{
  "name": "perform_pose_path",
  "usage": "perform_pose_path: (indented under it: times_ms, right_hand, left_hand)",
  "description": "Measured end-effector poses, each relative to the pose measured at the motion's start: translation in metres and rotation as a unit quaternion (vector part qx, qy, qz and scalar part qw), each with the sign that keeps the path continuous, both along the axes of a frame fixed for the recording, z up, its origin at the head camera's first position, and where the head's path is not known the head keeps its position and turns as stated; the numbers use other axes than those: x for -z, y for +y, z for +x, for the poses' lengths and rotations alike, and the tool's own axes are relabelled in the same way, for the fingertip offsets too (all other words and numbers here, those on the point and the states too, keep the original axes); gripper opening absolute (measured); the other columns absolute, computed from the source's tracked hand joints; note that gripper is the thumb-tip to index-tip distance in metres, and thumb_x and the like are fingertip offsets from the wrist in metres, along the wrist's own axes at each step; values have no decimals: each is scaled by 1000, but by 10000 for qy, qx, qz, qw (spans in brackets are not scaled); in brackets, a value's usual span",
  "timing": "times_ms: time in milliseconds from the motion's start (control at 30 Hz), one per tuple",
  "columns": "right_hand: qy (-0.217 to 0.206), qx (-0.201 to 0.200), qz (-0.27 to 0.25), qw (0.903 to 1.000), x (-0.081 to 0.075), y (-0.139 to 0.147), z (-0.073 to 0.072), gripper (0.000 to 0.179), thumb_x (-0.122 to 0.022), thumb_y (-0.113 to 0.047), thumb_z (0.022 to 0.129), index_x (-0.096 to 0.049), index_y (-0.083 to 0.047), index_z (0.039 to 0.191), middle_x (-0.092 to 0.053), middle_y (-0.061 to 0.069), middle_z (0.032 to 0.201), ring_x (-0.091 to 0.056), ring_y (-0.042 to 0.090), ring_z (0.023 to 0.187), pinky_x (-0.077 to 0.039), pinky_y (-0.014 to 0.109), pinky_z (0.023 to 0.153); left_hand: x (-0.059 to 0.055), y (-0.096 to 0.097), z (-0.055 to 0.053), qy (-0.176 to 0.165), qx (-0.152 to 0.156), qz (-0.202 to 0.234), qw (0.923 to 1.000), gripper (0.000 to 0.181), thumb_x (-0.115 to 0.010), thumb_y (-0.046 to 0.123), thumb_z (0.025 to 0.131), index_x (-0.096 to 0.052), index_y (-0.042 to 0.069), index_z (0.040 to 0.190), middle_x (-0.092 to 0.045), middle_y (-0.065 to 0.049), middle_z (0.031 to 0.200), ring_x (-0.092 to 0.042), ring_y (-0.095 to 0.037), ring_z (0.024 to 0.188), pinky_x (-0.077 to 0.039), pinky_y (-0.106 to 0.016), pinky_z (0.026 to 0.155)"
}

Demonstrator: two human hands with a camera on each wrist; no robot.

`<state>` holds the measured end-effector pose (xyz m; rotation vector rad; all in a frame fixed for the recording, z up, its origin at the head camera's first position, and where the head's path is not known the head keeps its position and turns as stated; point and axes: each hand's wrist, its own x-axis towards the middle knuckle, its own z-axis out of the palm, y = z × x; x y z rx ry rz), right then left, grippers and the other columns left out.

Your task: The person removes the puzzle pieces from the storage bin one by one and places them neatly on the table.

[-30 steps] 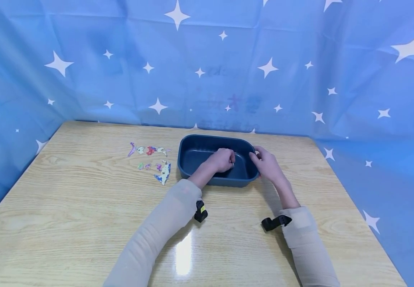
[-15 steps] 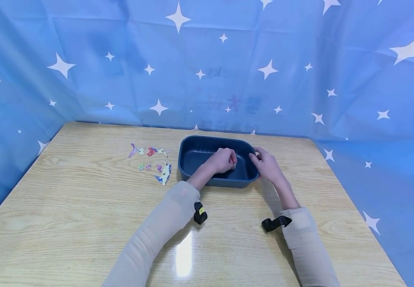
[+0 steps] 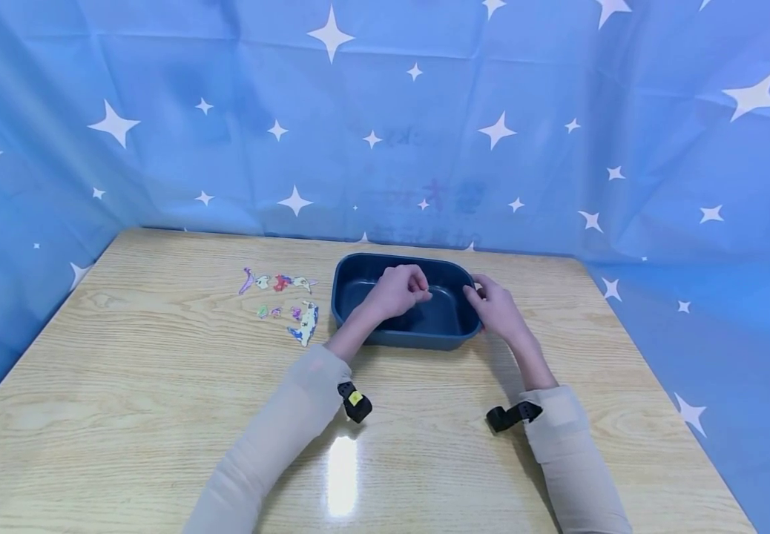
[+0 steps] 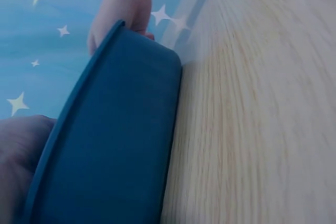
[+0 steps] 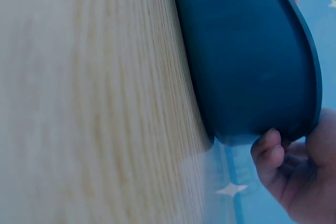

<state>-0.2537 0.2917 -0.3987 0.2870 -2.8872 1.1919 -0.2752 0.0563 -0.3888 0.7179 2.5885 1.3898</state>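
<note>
A dark blue plastic bin (image 3: 401, 340) rests on the table, and its outer wall (image 4: 110, 129) fills much of the left wrist view. My left hand (image 3: 395, 291) is over the bin's inside, thumb and fingertips drawn together in a pinch. A tiny bit shows at those fingertips, its kind too small to tell. My right hand (image 3: 497, 308) grips the bin's right end. In the right wrist view that hand (image 5: 296, 177) has its fingers curled under the rim from outside, with the thumb at the edge.
Left of the bin lie small flat coloured pieces in two loose rows: a purple strip (image 3: 246, 281), a red piece (image 3: 281, 282), a larger white-and-blue piece (image 3: 305, 324) and several others. The wooden table (image 3: 158, 386) meets a blue star-patterned cloth (image 3: 372, 111) behind.
My left hand has risen from the bin's floor and shifted a little left and back, its fingers still pinched. The right hand keeps its hold on the rim; bin and coloured pieces stay put.
</note>
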Motion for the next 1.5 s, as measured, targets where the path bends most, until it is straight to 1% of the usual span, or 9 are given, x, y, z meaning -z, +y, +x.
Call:
perform_pose_path:
  times_ms: [133,267,500,733,1000,1100,1233,1400,1500]
  right_hand:
    - [-13,-21,-35,10000,0,1,-1,45,-47,-26,109,-48,3,142,-65,21,86,-58,29,44,-51,41,45]
    - [-16,-19,-70,10000,0,0,0,44,-47,-25,108,-48,3,142,-65,22,86,-57,29,44,-52,41,45]
    - [12,17,-44,10000,-1,1,0,43,-48,-23,108,-49,3,142,-65,22,85,-57,29,43,-51,38,44]
    - [-17,33,-38,10000,1,2,0,44,-48,-24,108,-47,3,143,-65,23,86,-57,28,43,-50,36,44]
    - [2,28,8,10000,1,0,-1,44,-48,-25,108,-49,3,142,-65,22,86,-57,25,42,-50,36,45]
    - [3,9,-25,10000,1,0,-1,45,-48,-25,108,-48,3,143,-65,23,87,-57,25,42,-50,37,44]
    - [9,16,-23,10000,1,0,0,44,-48,-25,108,-48,3,143,-65,22,85,-56,27,42,-50,37,44]
    - [4,53,-28,10000,1,-1,0,42,-47,-25,109,-49,1,142,-64,21,84,-56,32,44,-50,38,44]
    - [2,37,-34,10000,1,-1,0,43,-47,-25,109,-49,1,142,-64,20,83,-56,32,44,-50,38,44]
  left_hand:
    - [-2,-12,4,-4,-35,284,9996,11,-72,15,96,-65,7,95,-66,-4,82,-69,-23,73,-54,-27,69]
    - [-4,-26,9,-88,-90,613,9980,9,-71,13,96,-66,6,96,-66,-5,83,-71,-29,80,-56,-29,71]
    - [-7,-51,15,-329,-131,1119,9931,7,-68,7,97,-66,1,101,-69,-12,90,-71,-34,87,-59,-40,78]
    - [-7,-77,20,-615,-350,1773,9816,11,-67,5,97,-66,-1,106,-69,-24,100,-68,-44,94,-56,-50,86]
    - [-14,-118,29,-687,-712,2144,9717,16,-68,9,98,-65,-3,108,-68,-19,102,-65,-48,99,-55,-51,88]
    - [-17,-135,33,-632,-941,1957,9741,18,-68,11,98,-64,-3,109,-68,-18,102,-66,-44,97,-56,-48,87]
    - [-14,-159,35,-546,-1247,1552,9785,20,-69,11,98,-65,-4,109,-68,-21,101,-69,-34,89,-57,-41,83]
    - [-8,-189,37,-711,-1447,1253,9789,21,-67,9,98,-63,-6,112,-65,-27,107,-68,-34,91,-58,-40,84]
    - [-6,-207,41,-829,-1617,1052,9777,23,-66,9,98,-62,-7,115,-64,-26,109,-67,-36,95,-57,-39,86]
